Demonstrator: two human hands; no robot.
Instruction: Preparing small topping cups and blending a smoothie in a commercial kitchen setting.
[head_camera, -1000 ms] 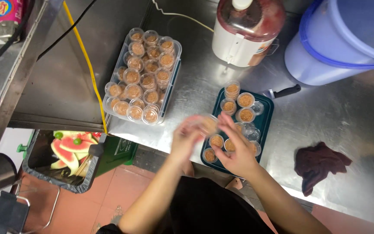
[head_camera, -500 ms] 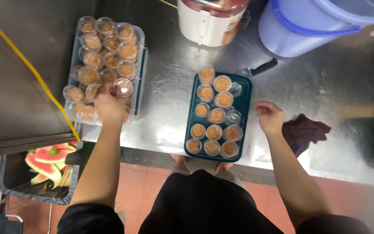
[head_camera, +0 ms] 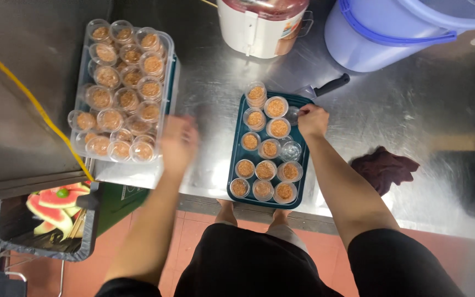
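A teal tray (head_camera: pixel 236 165) on the steel counter holds several small clear cups of orange-brown paste (head_camera: pixel 265 169). My right hand (head_camera: pixel 312 120) rests at the tray's upper right corner, fingertips pinched on an empty clear cup (head_camera: pixel 292 115). Another empty clear cup (head_camera: pixel 291 150) stands in the tray's middle right. My left hand (head_camera: pixel 178 141) is blurred, hovering over the counter between the two trays with nothing visible in it. To its left, a clear tray (head_camera: pixel 167 82) is stacked with several filled, lidded cups (head_camera: pixel 121 99).
At the back stand a white jar with a red lid (head_camera: pixel 259 27) and a lavender bucket (head_camera: pixel 375 41). A black-handled knife (head_camera: pixel 330 86) lies by the tray. A dark red cloth (head_camera: pixel 385 168) lies at the right. A bin with watermelon rinds (head_camera: pixel 50 212) sits below left, under a yellow cable (head_camera: pixel 31 102).
My left hand has left the clear tray's cups and moved right toward the teal tray. My right hand has moved from the tray's right side up to its top corner, onto an empty cup.
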